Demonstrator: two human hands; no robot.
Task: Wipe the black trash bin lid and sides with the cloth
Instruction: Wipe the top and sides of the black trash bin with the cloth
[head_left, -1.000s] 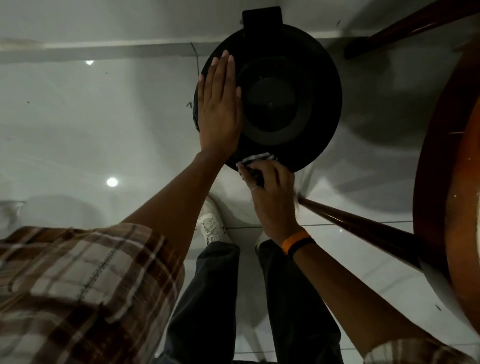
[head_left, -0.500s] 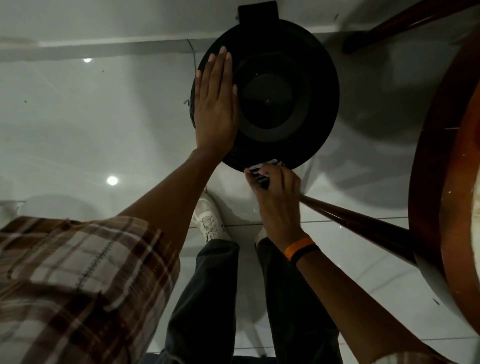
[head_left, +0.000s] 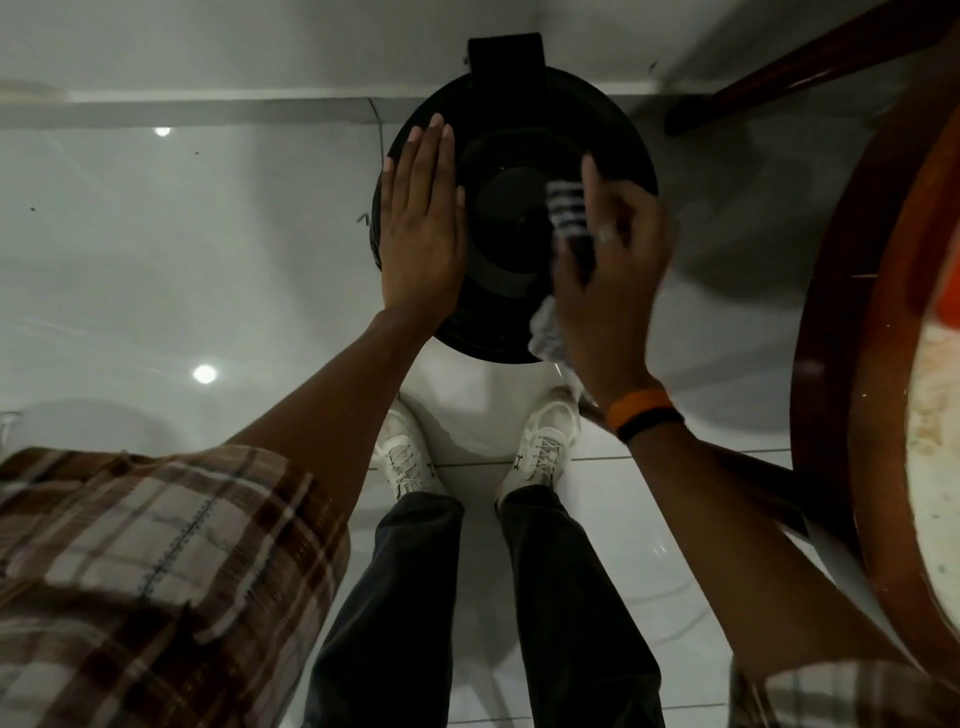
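The cloth (head_left: 567, 208), clasped in the right hand (head_left: 610, 270), has been moved from the rim onto the bin lid (head_left: 511, 119). The lid is steadied by the flat, open left hand (head_left: 421, 228). Lid wiping appears underway.

A person stands over a round black trash bin lid (head_left: 519, 130) on glossy white floor tiles (head_left: 156, 249). The left hand (head_left: 423, 228) lies flat on the lid, fingers together and pointing away. The right hand (head_left: 608, 260), blurred, presses a striped cloth (head_left: 567, 208) under its fingers onto the lid's right half. White sneakers (head_left: 408, 457) stand just below, a wooden table (head_left: 852, 322) to the right.
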